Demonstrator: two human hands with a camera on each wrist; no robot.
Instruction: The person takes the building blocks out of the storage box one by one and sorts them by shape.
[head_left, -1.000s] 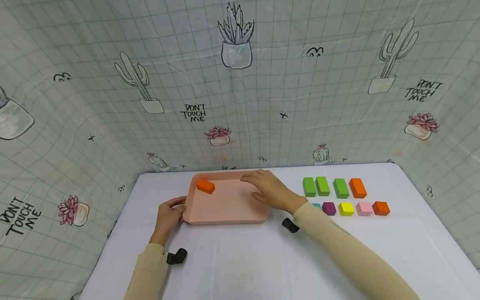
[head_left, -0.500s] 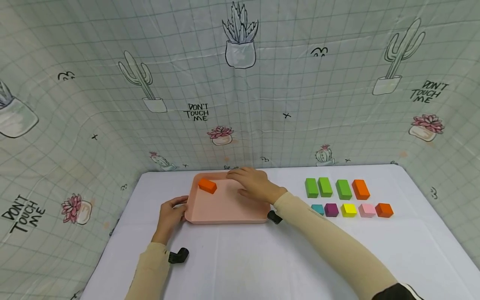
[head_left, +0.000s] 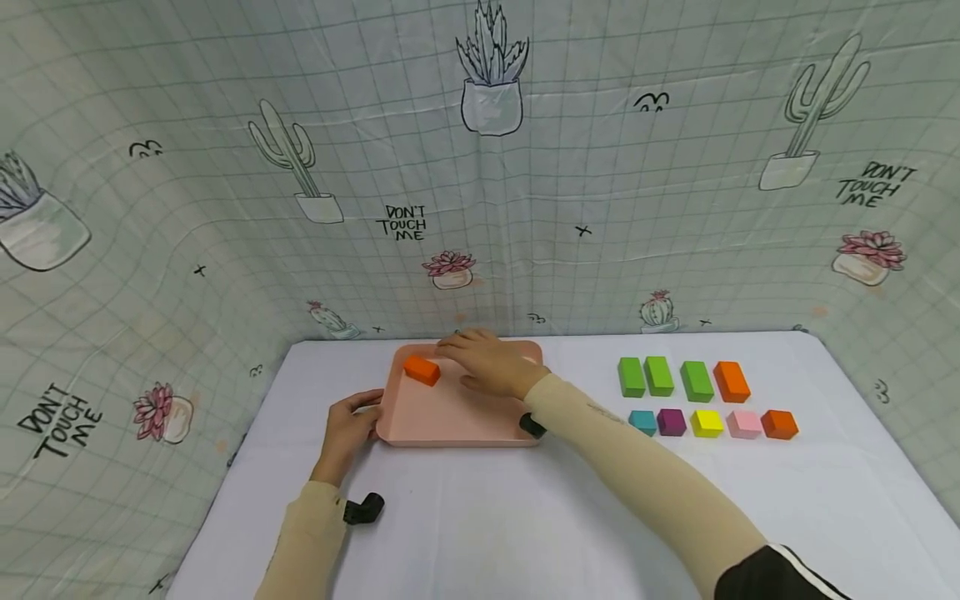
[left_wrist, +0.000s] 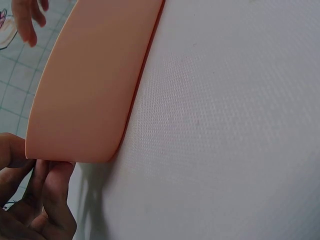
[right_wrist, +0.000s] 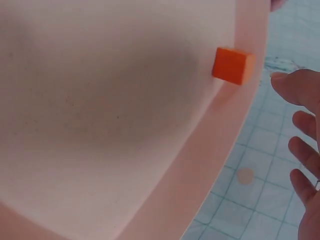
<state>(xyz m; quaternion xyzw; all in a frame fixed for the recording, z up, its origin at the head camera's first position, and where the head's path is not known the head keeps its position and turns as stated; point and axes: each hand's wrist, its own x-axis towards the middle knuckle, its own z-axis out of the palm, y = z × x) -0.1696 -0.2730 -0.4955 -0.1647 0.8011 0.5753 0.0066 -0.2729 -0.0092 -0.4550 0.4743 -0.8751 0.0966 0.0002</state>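
Note:
A shallow pink tray (head_left: 450, 417) lies on the white table, with an orange block (head_left: 422, 370) in its far left corner. My left hand (head_left: 348, 433) holds the tray's left end; in the left wrist view its fingers (left_wrist: 57, 195) bend against the outer wall. Over the tray hovers my right hand (head_left: 487, 361), fingers loosely bent and holding nothing, just right of the orange block. From the right wrist, the block (right_wrist: 232, 66) sits against the tray's inner wall, apart from the thumb (right_wrist: 295, 87).
Right of the tray stand three green blocks (head_left: 659, 377) and an orange block (head_left: 732, 382) in a row. Nearer are teal (head_left: 642, 422), purple (head_left: 671, 422), yellow (head_left: 707, 423), pink (head_left: 744, 424) and orange cubes (head_left: 780, 425). A printed cloth (head_left: 525, 192) hangs behind the table.
My right hand has moved left over the tray, closer to the orange block. The left hand stays at the tray's left end. The head view has shifted slightly.

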